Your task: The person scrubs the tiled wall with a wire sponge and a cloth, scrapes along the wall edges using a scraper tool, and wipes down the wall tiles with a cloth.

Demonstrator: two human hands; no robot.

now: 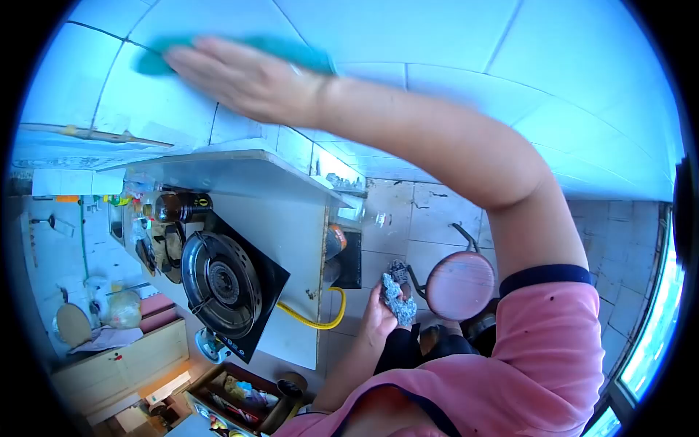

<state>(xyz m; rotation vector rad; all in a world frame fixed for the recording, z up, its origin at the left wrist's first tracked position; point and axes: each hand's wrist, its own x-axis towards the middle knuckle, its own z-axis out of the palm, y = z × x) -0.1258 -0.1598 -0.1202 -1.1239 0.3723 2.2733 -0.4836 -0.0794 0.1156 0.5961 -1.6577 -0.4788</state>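
Observation:
My right hand (247, 79) is pressed with long, flat fingers over a green cloth (313, 57), holding it against the white wall tiles (451, 33). Motion blurs both the hand and the cloth. Lower down, in front of my body, my left hand (376, 315) is closed around a grey, rough-textured wad (397, 300). Whether this wad is steel wool or a crumpled rag I cannot tell. A darker grey lump shows just above it.
A gas stove (222, 280) with a yellow hose (320, 320) sits on the counter (295, 218), beside a dark jar (191, 207). A round pinkish stool (460, 285) stands near my legs. An open drawer (240, 397) holds assorted items. The window (648, 335) is at the right.

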